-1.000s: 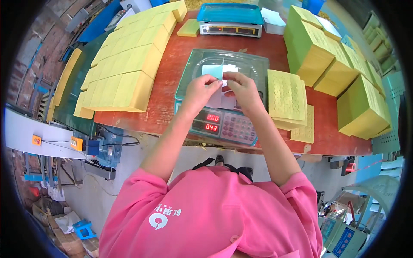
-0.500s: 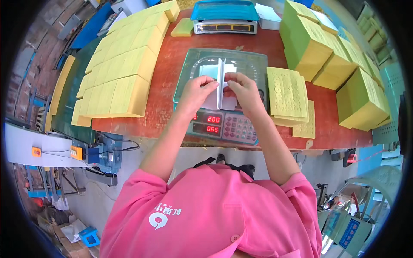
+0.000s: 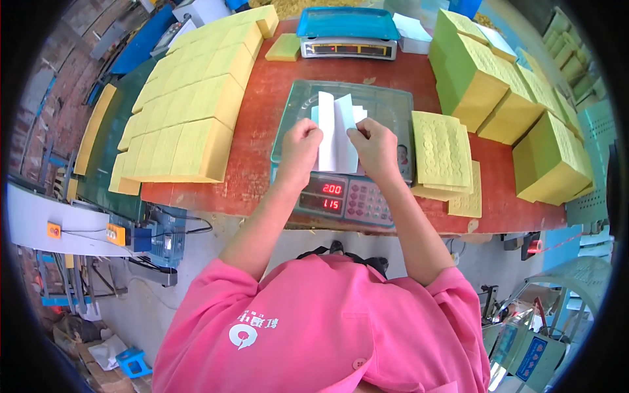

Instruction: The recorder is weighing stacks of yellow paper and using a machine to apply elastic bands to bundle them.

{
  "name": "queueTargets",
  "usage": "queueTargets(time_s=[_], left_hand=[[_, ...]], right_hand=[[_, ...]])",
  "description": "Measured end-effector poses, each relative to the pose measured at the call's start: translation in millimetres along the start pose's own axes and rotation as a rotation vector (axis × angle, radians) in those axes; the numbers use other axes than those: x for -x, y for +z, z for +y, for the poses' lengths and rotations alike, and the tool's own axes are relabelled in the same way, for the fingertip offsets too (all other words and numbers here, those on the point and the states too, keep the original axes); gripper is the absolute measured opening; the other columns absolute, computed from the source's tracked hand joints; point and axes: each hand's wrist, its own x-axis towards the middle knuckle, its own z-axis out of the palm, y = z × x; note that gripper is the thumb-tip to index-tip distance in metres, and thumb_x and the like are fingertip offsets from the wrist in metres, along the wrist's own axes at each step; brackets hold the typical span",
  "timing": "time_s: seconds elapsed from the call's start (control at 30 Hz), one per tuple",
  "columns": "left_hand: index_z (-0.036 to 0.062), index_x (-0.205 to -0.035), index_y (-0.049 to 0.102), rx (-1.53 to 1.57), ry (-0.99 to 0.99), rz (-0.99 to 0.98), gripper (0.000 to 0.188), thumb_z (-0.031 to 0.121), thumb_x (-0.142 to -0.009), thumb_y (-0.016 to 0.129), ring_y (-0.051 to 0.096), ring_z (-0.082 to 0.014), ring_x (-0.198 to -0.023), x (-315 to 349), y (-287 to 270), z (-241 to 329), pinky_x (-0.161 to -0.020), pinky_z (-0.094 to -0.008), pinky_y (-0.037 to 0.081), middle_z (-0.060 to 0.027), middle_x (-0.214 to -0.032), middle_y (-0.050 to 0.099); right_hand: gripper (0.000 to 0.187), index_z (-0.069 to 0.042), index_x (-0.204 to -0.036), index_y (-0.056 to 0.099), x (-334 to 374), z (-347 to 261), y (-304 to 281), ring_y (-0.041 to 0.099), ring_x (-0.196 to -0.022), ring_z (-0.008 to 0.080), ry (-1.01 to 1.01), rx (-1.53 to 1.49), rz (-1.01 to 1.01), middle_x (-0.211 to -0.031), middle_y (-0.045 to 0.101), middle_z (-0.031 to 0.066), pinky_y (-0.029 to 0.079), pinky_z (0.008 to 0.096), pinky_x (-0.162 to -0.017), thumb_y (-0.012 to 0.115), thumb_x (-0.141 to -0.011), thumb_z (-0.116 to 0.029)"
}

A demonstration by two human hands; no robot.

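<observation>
My left hand (image 3: 301, 152) pinches the left part of some white paper sheets (image 3: 326, 134). My right hand (image 3: 375, 149) grips the other part by its right edge, with the thumb against it. The sheets stand up in a V, spread apart at the top, and I cannot tell whether they are folded or separate. Both hands hover over the glass-like top of a teal digital scale (image 3: 304, 105) with a lit red display. More white and pale blue paper lies on the scale behind the held sheets, mostly hidden by them.
Yellow paper stacks (image 3: 196, 147) stand in rows on the left of the red table (image 3: 262, 98). A stack of embossed yellow sheets (image 3: 442, 147) sits right of the scale, with taller yellow stacks (image 3: 472, 85) beyond. A second scale with a blue tray (image 3: 347, 25) stands at the back.
The white sheets, seen nearly edge-on before, are now spread open into a V. My hands have moved slightly apart, and the lower number on the scale's display has changed.
</observation>
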Motion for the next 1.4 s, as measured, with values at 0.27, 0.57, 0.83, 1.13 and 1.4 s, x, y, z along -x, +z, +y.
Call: queueTargets(time_s=[0.27,0.57,0.83,1.13,1.4], left_hand=[[0.0049,-0.081,0.051,0.132,0.261,0.112,0.011,0.008,-0.092,0.053,0.042,-0.0053,-0.064,9,-42,57,-0.055,-0.0225,0.034,0.0045,-0.072,0.046],[0.0054,-0.079,0.048,0.339,0.276,0.227,0.012,0.005,-0.091,0.052,0.053,-0.0081,-0.079,25,-34,82,-0.068,-0.0251,0.045,-0.0010,-0.083,0.055],[0.0048,-0.082,0.053,0.353,0.292,0.158,0.009,0.003,-0.091,0.054,0.050,-0.0068,-0.071,15,-43,63,-0.064,-0.0231,0.043,0.0015,-0.078,0.053],[0.0036,-0.094,0.058,0.687,-0.176,0.014,0.011,0.012,-0.093,0.052,0.061,-0.0178,-0.093,4,-53,17,-0.085,-0.0363,0.050,-0.0060,-0.098,0.064],[0.0077,-0.099,0.056,0.601,-0.187,-0.153,0.010,0.013,-0.093,0.050,0.061,-0.0144,-0.089,5,23,46,-0.079,-0.0328,0.051,-0.0045,-0.095,0.063]], right_hand=[[0.025,0.004,-0.073,0.053,0,-11,-20,0.041,-0.053,0.0162,-0.110,-0.125,0.287,-0.059,0.053,0.0128,0.041,0.0347,-0.054,0.067,-0.086,-0.012],[0.032,-0.002,-0.076,0.062,-22,10,-5,0.059,-0.069,0.0432,-0.224,0.178,0.179,-0.073,0.060,0.0233,0.047,0.0488,-0.063,0.059,-0.090,-0.031],[0.004,-0.010,-0.082,0.067,-36,11,-20,0.058,-0.074,0.0313,-0.555,0.407,0.463,-0.081,0.058,0.0109,0.048,0.0414,-0.064,0.065,-0.082,-0.013],[0.013,-0.004,-0.097,0.061,-28,13,-16,0.059,-0.069,0.0123,0.228,-1.057,0.150,-0.081,0.062,0.0033,0.047,0.0284,-0.058,0.058,-0.094,-0.015],[0.026,-0.004,-0.099,0.057,35,19,-106,0.059,-0.067,0.0117,0.272,-1.364,0.069,-0.084,0.063,0.0042,0.049,0.0276,-0.060,0.047,-0.100,-0.028]])
